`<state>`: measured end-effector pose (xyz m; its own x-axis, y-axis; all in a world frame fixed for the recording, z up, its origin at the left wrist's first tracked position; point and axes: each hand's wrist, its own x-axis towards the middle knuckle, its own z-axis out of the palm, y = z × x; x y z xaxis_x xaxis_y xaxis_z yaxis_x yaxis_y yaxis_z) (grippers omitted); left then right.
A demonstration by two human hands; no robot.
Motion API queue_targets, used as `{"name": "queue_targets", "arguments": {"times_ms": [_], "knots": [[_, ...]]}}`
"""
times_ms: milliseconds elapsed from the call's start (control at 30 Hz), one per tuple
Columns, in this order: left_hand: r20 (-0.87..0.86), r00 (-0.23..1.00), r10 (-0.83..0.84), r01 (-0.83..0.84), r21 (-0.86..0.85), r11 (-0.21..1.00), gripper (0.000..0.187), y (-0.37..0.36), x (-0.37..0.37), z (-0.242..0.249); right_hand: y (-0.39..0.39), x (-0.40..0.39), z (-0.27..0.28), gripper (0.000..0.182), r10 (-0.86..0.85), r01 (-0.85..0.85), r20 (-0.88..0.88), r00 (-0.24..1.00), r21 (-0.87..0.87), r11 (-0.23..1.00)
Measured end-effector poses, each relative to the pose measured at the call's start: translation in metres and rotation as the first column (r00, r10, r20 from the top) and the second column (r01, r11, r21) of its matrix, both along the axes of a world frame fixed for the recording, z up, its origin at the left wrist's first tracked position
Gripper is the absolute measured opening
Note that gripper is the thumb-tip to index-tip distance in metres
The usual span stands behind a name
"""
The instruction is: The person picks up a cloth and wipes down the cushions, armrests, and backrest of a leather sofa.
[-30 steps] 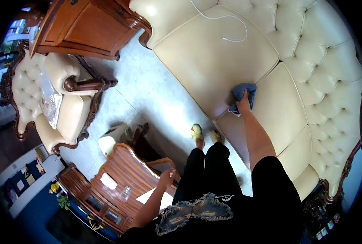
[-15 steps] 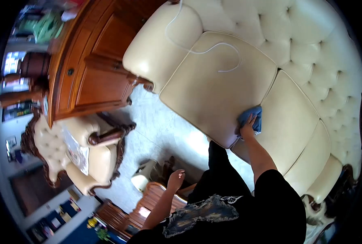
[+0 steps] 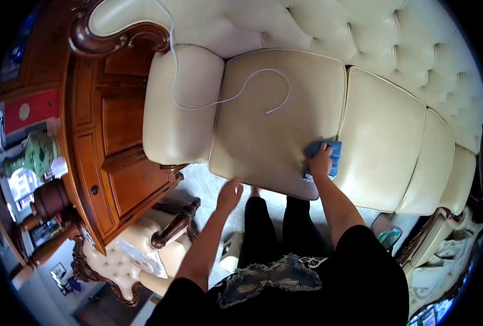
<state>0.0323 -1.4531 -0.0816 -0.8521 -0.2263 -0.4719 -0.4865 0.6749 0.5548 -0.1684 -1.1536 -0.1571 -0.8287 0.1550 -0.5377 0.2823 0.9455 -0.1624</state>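
The cloth point(image 3: 334, 156) lies bunched on the middle cushion point(image 3: 255, 146), near its front right corner, just beside the seam with the next cushion point(image 3: 385, 141). It is directly under the right hand point(image 3: 321, 161) — no gap between — and its folds show to both sides of the fingers; bunched so, its long axis is hard to tell. The right grip is closed over the cloth. The left hand point(image 3: 230, 195) is well apart, off to the left by the cushion's front edge, fingers partly curled with nothing seen in them — how far open, I cannot tell. Beyond the cloth, the cord point(image 3: 219, 102) curves across the seat.
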Motion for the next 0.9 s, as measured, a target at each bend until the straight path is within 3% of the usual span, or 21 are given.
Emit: {"name": "queue_targets", "arguments": {"times_ms": [67,100,167,200,233,300,367,500,567,600,667,733,833,900], "knots": [[-0.099,0.995,-0.032,0.029,-0.029,0.999,0.023,-0.019,-0.078,-0.007,-0.011,-0.005,0.024,0.073,0.028,-0.027,0.070,0.997,-0.023,0.999],[-0.053,0.995,-0.079,0.072,-0.115,0.991,0.029,-0.025,-0.124,-0.009,-0.012,-0.008,0.016,0.073,0.003,-0.002,0.074,0.997,-0.021,1.000],[-0.175,0.982,-0.067,0.014,-0.290,0.957,0.058,-0.033,-0.194,-0.045,-0.014,-0.010,0.000,0.066,0.021,-0.024,0.080,0.997,0.030,0.999],[-0.320,0.944,-0.079,-0.016,-0.284,0.959,0.065,-0.034,-0.234,-0.050,-0.017,-0.020,0.004,0.056,0.008,-0.008,0.142,0.990,0.003,1.000],[-0.215,0.976,-0.039,-0.011,-0.227,0.974,0.073,-0.035,-0.275,-0.055,-0.019,-0.024,-0.001,0.056,-0.006,0.005,0.148,0.989,0.009,1.000],[-0.324,0.926,-0.193,0.063,-0.374,0.925,0.079,-0.036,-0.331,-0.074,-0.024,-0.031,-0.011,0.047,-0.055,0.036,0.221,0.974,0.092,0.995],[-0.238,0.912,-0.334,0.219,-0.405,0.888,0.084,-0.035,-0.373,-0.082,-0.030,-0.028,-0.017,0.039,-0.069,0.048,0.200,0.977,0.107,0.993],[-0.165,0.892,-0.421,0.364,-0.292,0.885,0.075,-0.018,-0.392,-0.085,-0.032,-0.021,-0.032,0.035,-0.103,0.085,0.128,0.986,0.140,0.987],[0.008,0.913,-0.407,0.398,-0.226,0.889,0.048,-0.018,-0.382,-0.079,-0.035,-0.024,-0.031,0.034,-0.130,0.100,0.190,0.973,0.156,0.983],[0.006,0.915,-0.403,0.392,-0.239,0.888,0.048,-0.028,-0.375,-0.072,-0.037,-0.028,-0.024,0.033,-0.145,0.116,0.205,0.968,0.146,0.982],[-0.203,0.893,-0.402,0.322,-0.337,0.885,0.022,-0.048,-0.351,-0.051,-0.035,-0.024,-0.031,0.035,-0.128,0.103,0.171,0.977,0.151,0.983],[-0.174,0.950,-0.258,0.136,-0.514,0.847,0.015,-0.083,-0.333,0.007,-0.031,-0.025,-0.035,0.036,-0.115,0.085,0.182,0.977,0.165,0.983],[-0.461,0.872,-0.166,-0.173,-0.607,0.775,0.019,-0.174,-0.321,0.049,-0.032,-0.023,-0.044,0.045,-0.150,0.129,0.167,0.974,0.130,0.983],[-0.405,0.914,0.004,-0.297,-0.663,0.688,0.021,-0.217,-0.322,0.074,-0.032,-0.026,-0.035,0.046,-0.098,0.066,0.205,0.974,0.159,0.985]]}}
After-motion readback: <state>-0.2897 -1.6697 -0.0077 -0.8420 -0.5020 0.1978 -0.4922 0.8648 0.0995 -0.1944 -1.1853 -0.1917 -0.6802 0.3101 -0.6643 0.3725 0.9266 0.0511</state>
